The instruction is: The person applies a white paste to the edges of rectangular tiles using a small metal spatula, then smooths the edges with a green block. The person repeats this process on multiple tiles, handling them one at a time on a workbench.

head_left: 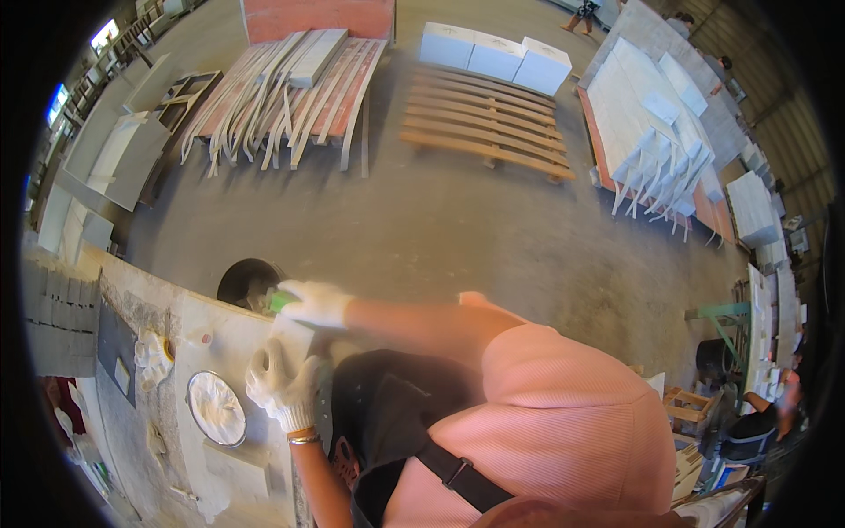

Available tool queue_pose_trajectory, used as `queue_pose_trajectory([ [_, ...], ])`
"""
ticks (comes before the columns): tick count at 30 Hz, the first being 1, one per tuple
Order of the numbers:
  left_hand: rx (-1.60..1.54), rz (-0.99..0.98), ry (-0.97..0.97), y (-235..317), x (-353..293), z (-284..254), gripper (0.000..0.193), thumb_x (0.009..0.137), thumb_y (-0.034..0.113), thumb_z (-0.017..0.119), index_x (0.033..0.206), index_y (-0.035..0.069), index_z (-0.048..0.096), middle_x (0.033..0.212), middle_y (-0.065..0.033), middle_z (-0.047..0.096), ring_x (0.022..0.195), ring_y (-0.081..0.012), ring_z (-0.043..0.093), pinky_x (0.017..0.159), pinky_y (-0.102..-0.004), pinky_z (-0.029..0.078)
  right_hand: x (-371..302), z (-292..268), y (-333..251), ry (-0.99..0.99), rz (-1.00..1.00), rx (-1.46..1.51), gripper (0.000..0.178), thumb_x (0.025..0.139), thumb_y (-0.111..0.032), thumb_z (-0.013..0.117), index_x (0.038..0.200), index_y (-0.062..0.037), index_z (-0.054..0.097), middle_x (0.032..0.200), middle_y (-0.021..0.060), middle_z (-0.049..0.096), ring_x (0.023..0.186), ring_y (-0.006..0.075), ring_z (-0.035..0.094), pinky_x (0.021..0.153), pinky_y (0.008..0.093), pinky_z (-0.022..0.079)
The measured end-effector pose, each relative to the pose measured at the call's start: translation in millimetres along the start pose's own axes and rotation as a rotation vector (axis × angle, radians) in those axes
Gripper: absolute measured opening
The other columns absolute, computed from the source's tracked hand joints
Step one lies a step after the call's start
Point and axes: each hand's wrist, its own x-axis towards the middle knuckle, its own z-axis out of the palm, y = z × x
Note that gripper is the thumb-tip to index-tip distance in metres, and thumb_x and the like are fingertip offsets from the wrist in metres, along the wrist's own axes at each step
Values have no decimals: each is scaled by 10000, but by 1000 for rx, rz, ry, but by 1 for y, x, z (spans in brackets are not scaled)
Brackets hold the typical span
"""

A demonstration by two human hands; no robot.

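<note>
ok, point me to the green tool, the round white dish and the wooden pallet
green tool (280,302), head view, tip showing beside the right hand.
round white dish (216,408), head view, centre.
wooden pallet (487,123), head view, middle slat.

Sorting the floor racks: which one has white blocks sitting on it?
The bare wooden slat pallet in the middle; three white blocks line its far edge, whereas the left rack carries long strips.

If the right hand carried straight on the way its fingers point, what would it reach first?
The right hand, gloved and gripping a green object, points toward the picture's left. First in that line looks to be the dark round bucket just past the worktable's edge, though depth is unclear.
</note>
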Motion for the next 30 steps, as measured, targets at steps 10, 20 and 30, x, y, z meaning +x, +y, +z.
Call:
queue_pose_trajectory([
  [10,-123,-5,-267,-16,21,-41,366,937,377,699,1170,98,745,987,-161,744,881,-378,706,805,-474,559,-29,-43,29,-29,-11,659,619,1000,-280,691,1546,-74,483,1192,33,679,893,116,647,728,289,552],
  [20,-203,-315,-322,-25,51,-9,266,950,300,670,1185,201,745,1033,-143,738,946,-374,713,818,-482,564,-39,-55,29,-49,85,611,705,1005,-377,646,1593,-66,412,1314,82,651,1006,195,682,788,342,568],
  [30,-169,-159,-125,-9,6,-1,651,743,425,816,1302,122,674,1405,-119,627,1346,-377,545,1080,-517,455,-29,-41,4,-129,-18,512,687,1006,-344,650,1590,-56,434,1412,76,592,1152,168,618,927,360,545],
])
